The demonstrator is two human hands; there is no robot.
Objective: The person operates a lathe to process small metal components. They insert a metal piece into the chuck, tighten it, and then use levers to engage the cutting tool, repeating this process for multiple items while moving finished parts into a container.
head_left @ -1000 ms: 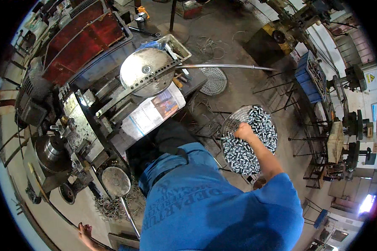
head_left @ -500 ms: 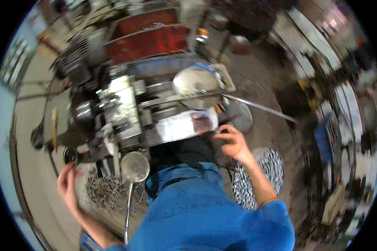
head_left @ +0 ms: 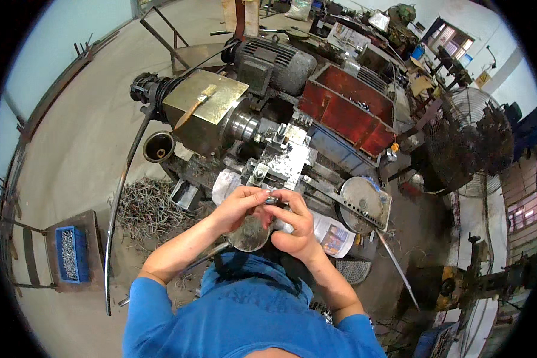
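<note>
Both my hands meet in front of the lathe, low over its near side. Between the fingertips sits a small shiny metal part. My left hand pinches it from the left, fingers closed. My right hand closes on it from the right, thumb and fingers bent around it; its exact shape is mostly hidden. Just beyond the fingers lies the lathe's carriage, strewn with metal chips. Farther left is the shiny chuck. Below the hands, a round metal plate on a lever shows partly.
A brush rests on the headstock. Behind stand a red metal bin and a motor. Curly shavings and a blue basket of small parts lie left. Long lever bars project. Printed paper and a fan are right.
My hands, earlier wide apart at the two ends of the lathe, have come together at the middle around the small metal part. The view has turned, showing more of the room.
</note>
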